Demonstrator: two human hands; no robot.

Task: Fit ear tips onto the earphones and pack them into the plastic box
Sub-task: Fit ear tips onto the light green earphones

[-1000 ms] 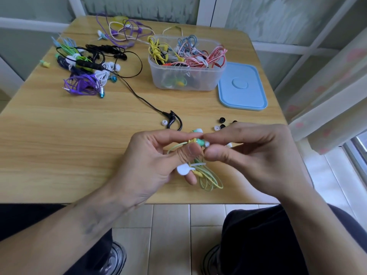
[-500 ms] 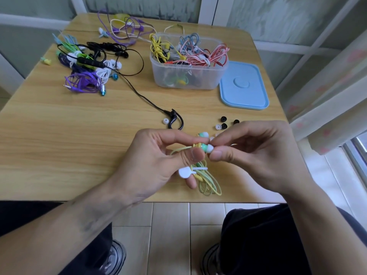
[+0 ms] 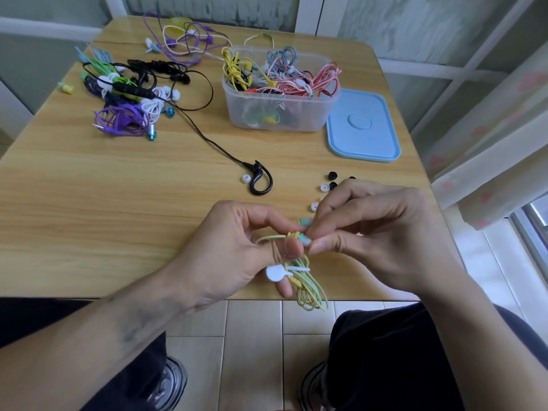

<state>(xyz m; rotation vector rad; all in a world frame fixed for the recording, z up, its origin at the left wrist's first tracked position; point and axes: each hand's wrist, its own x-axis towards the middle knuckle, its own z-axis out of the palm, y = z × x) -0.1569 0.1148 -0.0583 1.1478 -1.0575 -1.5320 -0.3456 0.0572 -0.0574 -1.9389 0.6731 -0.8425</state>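
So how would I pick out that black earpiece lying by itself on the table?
Start at the clear plastic box of tangled earphones on the wooden table. Come towards the near edge: the black ear-hook earbud lies in front of it, trailing one long black cable. Unlike the small loose ear tips nearby, it is hook-shaped.

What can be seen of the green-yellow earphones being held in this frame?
The green-yellow earphones are a coiled bundle of thin pale green and yellow cable, bound by a white strap with a round tab. The coil hangs past the near table edge. The left hand grips the bundle near the top, thumb over the cable. Two teal earbuds stick out above; the right hand pinches at the lower one. Whether a tip is fitted cannot be seen.
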